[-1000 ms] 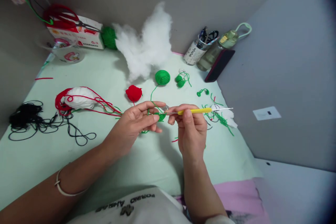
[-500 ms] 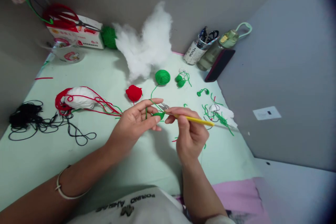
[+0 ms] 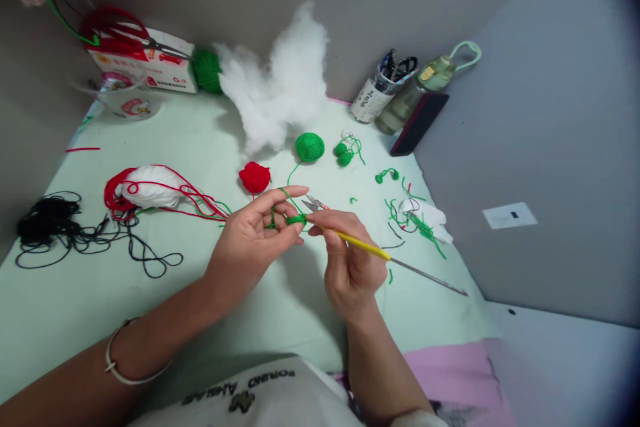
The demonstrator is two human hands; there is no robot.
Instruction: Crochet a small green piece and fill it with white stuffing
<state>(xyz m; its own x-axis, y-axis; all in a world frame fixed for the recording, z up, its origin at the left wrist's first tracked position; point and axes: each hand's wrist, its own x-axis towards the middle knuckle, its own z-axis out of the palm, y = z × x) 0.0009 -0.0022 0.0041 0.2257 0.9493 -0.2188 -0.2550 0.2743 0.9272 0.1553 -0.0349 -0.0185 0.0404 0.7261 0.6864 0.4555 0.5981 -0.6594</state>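
Note:
My left hand (image 3: pixel 253 235) pinches a small green crochet piece (image 3: pixel 296 219), with green yarn looped over its raised forefinger. That strand runs back to a green yarn ball (image 3: pixel 309 147) on the pale green table (image 3: pixel 75 293). My right hand (image 3: pixel 347 260) grips a yellow-handled crochet hook (image 3: pixel 370 250); its hooked end meets the green piece and its metal tail slants down to the right. Small snips (image 3: pixel 314 203) lie just behind my fingers.
A red yarn ball (image 3: pixel 255 177), white stuffing (image 3: pixel 280 90), a red-and-white piece (image 3: pixel 150 188) and tangled black yarn (image 3: pixel 50 220) lie on the table. At the back stand a box with red scissors (image 3: pixel 145 60), a tool can (image 3: pixel 375 93), a bottle (image 3: pixel 415 90) and a phone (image 3: pixel 419 123).
The hook's tail has swung down from level to pointing lower right. My right hand has dropped and turned, and my left forefinger has lifted with the yarn over it.

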